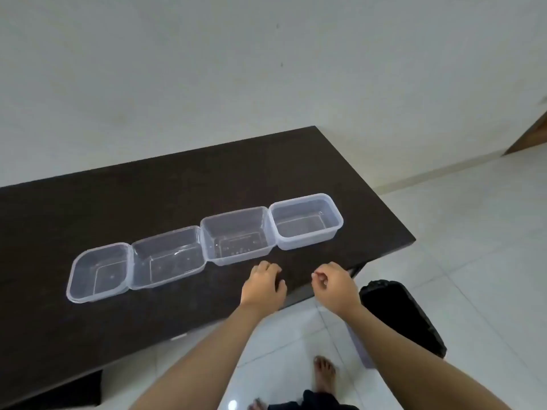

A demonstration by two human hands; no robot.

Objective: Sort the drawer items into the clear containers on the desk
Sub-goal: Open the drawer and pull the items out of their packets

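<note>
Four clear containers (236,235) sit in a touching row mid-frame on the dark desk (88,202). Left hand (263,287) and right hand (334,284), lower centre, curl loosely, holding nothing visible

Bare desk (207,184) behind containers (204,247)

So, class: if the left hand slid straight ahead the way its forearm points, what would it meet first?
Probably the third clear container from the left: the left hand lies just short of its near wall, over the dark desk, though depth is uncertain.
</note>
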